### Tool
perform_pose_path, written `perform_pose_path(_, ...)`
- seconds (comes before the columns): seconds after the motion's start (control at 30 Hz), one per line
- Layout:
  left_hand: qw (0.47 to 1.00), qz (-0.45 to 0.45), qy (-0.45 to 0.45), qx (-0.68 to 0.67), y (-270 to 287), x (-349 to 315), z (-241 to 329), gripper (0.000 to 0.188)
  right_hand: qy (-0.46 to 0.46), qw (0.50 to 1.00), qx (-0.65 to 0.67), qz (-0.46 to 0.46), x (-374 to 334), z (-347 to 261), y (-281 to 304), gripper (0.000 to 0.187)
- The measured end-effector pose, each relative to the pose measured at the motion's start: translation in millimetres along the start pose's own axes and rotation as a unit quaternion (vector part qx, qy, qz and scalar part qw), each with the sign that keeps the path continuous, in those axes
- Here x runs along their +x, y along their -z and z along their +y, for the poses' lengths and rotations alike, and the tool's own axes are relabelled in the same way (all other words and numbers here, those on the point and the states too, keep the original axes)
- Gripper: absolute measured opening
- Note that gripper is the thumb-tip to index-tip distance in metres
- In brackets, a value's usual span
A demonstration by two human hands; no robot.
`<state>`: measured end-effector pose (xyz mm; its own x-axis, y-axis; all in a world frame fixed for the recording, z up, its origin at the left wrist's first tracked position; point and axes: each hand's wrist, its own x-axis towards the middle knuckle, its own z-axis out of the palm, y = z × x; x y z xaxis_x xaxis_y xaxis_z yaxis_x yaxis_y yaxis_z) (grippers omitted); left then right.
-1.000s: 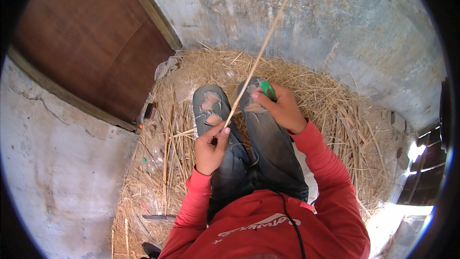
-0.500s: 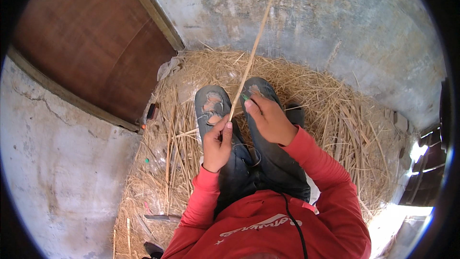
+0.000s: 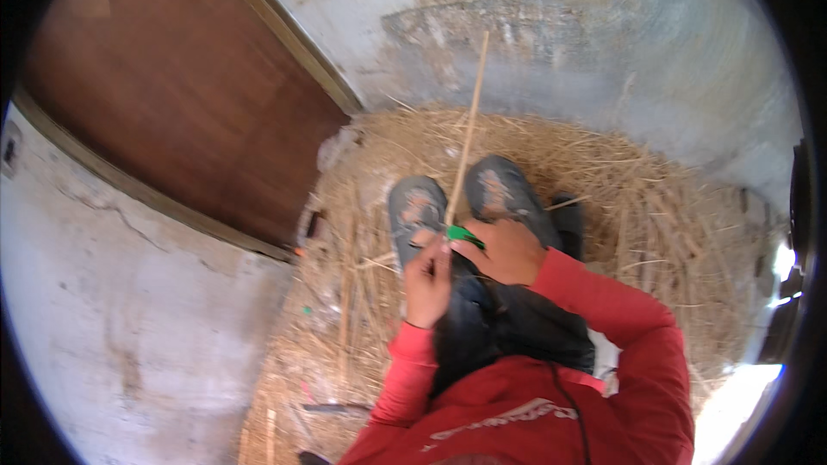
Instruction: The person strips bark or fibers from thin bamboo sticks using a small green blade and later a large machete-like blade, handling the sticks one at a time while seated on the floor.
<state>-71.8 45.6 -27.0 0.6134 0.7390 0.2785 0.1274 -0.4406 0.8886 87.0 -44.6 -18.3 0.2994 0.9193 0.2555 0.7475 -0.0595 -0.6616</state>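
A long, thin tan stick [image 3: 469,125], like a cane or reed strip, points up and away between my knees. My left hand [image 3: 426,288] pinches its lower end between thumb and fingers. Close beside it, my right hand [image 3: 515,251] has its fingers closed on a small bright green object [image 3: 466,236], which is against the lower end of the stick. Blur and the fingers hide its exact kind. Both hands are above my dark trousers [image 3: 517,319], torn at the knees.
Loose straw [image 3: 620,176] covers the floor around my legs. A brown door panel [image 3: 189,95] stands at the left, and a stained plaster wall [image 3: 568,43] is ahead. A dark, thin, blade-like object [image 3: 336,408] lies on the floor at lower left.
My right hand has come in to the stick's lower end, beside my left hand. The green object now shows more fully. The stick has tilted more upright, and the whole view has shifted.
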Motion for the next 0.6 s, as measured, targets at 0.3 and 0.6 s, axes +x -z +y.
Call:
perform_pose_path(0.3, 0.996, -0.007, 0.078, -0.040, 11.0, -1.9, -20.6, 0.034, -0.011, 1.000, 0.027, 0.001, 6.1, -17.2, -3.6, 0.043)
perform_pose_path(0.6, 0.998, -0.003, -0.013, -0.059, -15.3, -1.7, -19.1, 0.030, 0.001, 0.999, 0.024, -0.022, -2.0, -1.6, 10.6, 0.037)
